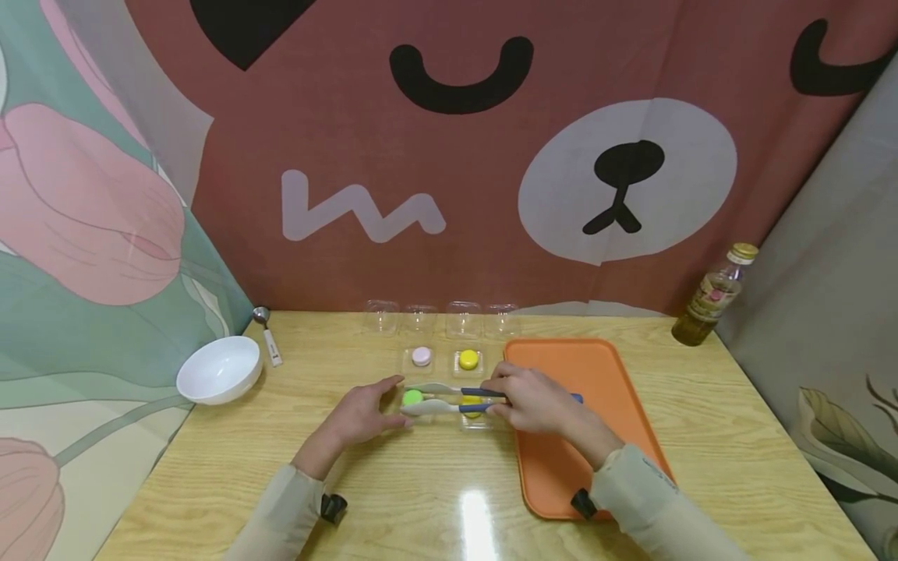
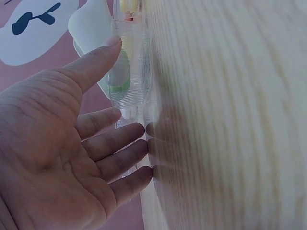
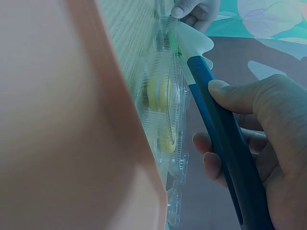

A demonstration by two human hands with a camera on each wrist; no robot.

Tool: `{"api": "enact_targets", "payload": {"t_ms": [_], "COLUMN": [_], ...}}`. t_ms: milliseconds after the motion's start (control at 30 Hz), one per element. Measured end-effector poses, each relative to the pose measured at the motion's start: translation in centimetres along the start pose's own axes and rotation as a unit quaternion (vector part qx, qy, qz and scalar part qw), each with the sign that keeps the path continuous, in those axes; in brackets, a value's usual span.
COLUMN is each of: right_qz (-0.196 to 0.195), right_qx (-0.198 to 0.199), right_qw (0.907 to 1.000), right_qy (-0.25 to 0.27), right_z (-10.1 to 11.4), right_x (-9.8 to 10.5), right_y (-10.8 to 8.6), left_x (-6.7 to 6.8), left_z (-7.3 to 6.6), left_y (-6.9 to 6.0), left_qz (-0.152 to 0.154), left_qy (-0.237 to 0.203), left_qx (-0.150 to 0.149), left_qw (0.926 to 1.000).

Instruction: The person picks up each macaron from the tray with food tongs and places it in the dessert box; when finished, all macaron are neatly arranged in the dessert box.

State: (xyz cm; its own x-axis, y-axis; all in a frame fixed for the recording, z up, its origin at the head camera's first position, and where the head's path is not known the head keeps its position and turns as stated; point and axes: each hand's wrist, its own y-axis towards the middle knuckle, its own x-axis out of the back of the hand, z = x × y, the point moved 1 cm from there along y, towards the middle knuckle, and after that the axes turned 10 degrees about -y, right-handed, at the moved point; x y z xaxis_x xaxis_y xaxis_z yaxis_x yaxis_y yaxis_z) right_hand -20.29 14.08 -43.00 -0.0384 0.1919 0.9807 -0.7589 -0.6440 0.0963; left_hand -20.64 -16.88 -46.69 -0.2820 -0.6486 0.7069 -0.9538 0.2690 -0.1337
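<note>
My right hand (image 1: 535, 399) grips a pair of tongs (image 3: 232, 158) with blue handles and pale, broad tips. The tips lie on either side of a green macaron (image 1: 412, 397) in a small clear plastic box; whether they press on it I cannot tell. At that box, my left hand (image 1: 359, 411) has its fingers spread, and in the left wrist view the thumb is against or very near the clear wall. Under the tong handles is a yellow macaron (image 1: 473, 400), partly hidden. Behind are a lilac macaron (image 1: 421, 357) and another yellow macaron (image 1: 468, 359), each in a clear box.
An orange tray (image 1: 582, 358) lies under my right forearm. At the left are a white bowl (image 1: 220, 370) and a measuring spoon (image 1: 268, 335). A bottle of amber liquid (image 1: 712, 300) stands back right. Raised clear lids (image 1: 463, 318) line the back, before a printed curtain (image 1: 351, 101).
</note>
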Motion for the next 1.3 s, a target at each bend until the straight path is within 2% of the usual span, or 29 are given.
{"api": "enact_targets", "payload": {"t_ms": [433,633,833,933,1133,1300], "right_qz": [0.004,-0.007,-0.021,-0.035,-0.046,-0.086], "right_qx": [-0.009,-0.006,-0.021,-0.027,-0.078,-0.109], "right_qw": [0.9999,0.9999,0.9994,0.9989,0.9955,0.9903], "right_qy": [-0.002,0.004,0.015,0.014,0.024,0.013], "right_z": [0.1,0.0,-0.5,-1.2,-3.7,-6.6], "right_x": [0.2,0.3,0.4,0.7,1.8,2.5], "right_y": [0.0,-0.3,-0.9,-1.4,-3.1,-5.2], "left_x": [-0.2,-0.1,0.0,-0.1,-0.1,-0.1], "left_z": [0.2,0.1,-0.1,-0.1,0.0,0.1], "left_y": [0.2,0.1,0.0,0.1,0.1,0.1], "left_qz": [0.002,0.002,0.002,0.004,0.005,0.004], "left_qy": [0.005,0.005,0.007,0.005,0.004,-0.002], "left_qx": [0.003,0.004,0.002,0.007,0.01,0.013], "left_qw": [1.0,1.0,1.0,1.0,0.9999,0.9999]}}
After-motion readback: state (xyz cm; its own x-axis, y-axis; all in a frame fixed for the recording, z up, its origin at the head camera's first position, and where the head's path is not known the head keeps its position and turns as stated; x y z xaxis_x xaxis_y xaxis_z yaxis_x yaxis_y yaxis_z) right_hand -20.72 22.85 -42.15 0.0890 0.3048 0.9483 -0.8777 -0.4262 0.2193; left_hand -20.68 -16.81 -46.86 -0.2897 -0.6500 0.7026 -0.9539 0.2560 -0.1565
